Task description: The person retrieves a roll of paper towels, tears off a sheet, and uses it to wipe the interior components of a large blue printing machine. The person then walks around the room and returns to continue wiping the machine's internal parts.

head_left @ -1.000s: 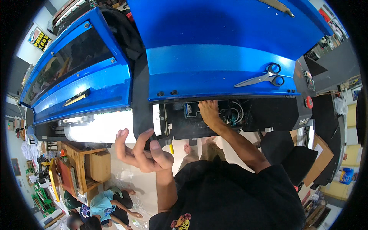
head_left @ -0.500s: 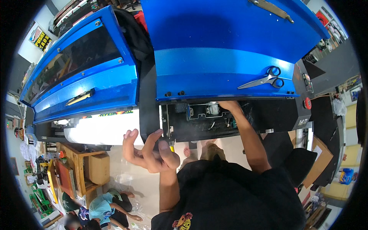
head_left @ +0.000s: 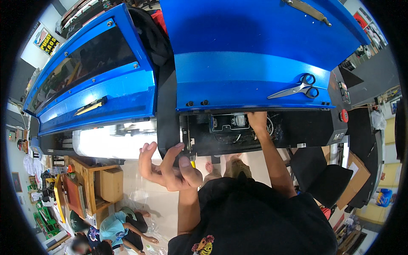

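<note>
My right hand [head_left: 257, 122] reaches into the dark open bay [head_left: 225, 144] of a large blue-and-black printer-like machine. It is beside a small metal-framed mechanism [head_left: 241, 120] with thin wires around it. Its fingertips are hidden at the bay's back edge, so any grip is out of sight. My left hand [head_left: 172, 170] hovers near the machine's front edge, palm turned up. Its fingers are bent but apart, with nothing visible between them. A small yellow piece [head_left: 193, 164] shows just behind its thumb; whether the two touch I cannot tell.
Scissors [head_left: 297, 88] lie on the raised blue cover [head_left: 246, 68], and a cutter knife [head_left: 90, 106] on the left cover. White sheet material [head_left: 110, 142] runs through the left bay. A red button [head_left: 343, 115] sits at the right end. People [head_left: 114, 229] crouch on the floor at lower left.
My right hand has turned, and more of its back now shows over the bay; its forearm stands more upright. My left hand keeps its pose. The whole view has shifted slightly.
</note>
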Action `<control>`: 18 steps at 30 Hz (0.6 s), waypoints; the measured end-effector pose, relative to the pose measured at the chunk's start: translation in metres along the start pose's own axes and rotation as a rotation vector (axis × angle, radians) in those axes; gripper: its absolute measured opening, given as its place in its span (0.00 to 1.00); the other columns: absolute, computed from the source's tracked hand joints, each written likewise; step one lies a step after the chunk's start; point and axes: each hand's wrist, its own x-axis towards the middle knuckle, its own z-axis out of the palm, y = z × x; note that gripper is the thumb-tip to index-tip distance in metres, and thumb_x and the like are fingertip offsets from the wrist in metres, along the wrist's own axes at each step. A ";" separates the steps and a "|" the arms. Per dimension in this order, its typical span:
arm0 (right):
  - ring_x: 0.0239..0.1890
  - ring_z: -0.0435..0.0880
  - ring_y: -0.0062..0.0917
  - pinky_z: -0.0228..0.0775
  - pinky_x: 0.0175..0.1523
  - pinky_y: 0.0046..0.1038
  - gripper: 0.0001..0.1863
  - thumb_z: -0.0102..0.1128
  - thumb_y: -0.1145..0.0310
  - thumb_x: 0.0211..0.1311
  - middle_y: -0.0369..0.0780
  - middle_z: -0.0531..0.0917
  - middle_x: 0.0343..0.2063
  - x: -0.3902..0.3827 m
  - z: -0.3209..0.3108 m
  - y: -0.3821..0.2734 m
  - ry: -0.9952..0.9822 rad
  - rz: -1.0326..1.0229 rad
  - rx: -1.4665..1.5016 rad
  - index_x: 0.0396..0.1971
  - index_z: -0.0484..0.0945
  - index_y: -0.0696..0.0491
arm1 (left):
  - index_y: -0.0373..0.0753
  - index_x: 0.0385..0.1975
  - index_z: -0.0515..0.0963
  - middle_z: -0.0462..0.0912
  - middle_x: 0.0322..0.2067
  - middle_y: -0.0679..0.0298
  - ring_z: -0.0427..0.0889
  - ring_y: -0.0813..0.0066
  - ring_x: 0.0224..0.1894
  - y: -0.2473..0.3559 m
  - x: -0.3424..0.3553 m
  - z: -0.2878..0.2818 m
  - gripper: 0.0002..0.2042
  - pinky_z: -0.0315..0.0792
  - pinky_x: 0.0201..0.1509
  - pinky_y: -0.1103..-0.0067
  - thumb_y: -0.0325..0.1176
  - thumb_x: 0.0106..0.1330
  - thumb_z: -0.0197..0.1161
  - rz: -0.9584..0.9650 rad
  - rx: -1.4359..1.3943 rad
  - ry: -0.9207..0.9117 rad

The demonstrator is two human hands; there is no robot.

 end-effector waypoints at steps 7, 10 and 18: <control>0.42 0.83 0.36 0.72 0.53 0.37 0.16 0.67 0.79 0.54 0.45 0.86 0.36 -0.002 -0.009 0.012 0.211 -0.070 0.125 0.44 0.79 0.64 | 0.35 0.36 0.78 0.69 0.51 0.45 0.68 0.50 0.58 -0.004 -0.007 0.001 0.18 0.61 0.65 0.54 0.43 0.68 0.45 -0.019 -0.141 0.095; 0.40 0.81 0.22 0.72 0.48 0.28 0.12 0.69 0.78 0.56 0.40 0.86 0.36 -0.001 -0.008 0.015 0.180 0.113 0.250 0.41 0.81 0.61 | 0.36 0.38 0.77 0.68 0.52 0.48 0.66 0.53 0.61 -0.009 -0.012 -0.005 0.22 0.56 0.69 0.55 0.45 0.73 0.37 -0.067 -0.269 0.116; 0.27 0.74 0.17 0.70 0.37 0.25 0.09 0.71 0.74 0.57 0.34 0.81 0.23 -0.003 -0.007 0.017 0.292 0.054 0.199 0.35 0.83 0.60 | 0.38 0.35 0.73 0.67 0.55 0.52 0.62 0.56 0.66 -0.004 -0.013 -0.006 0.24 0.51 0.72 0.55 0.51 0.73 0.34 -0.108 -0.292 0.094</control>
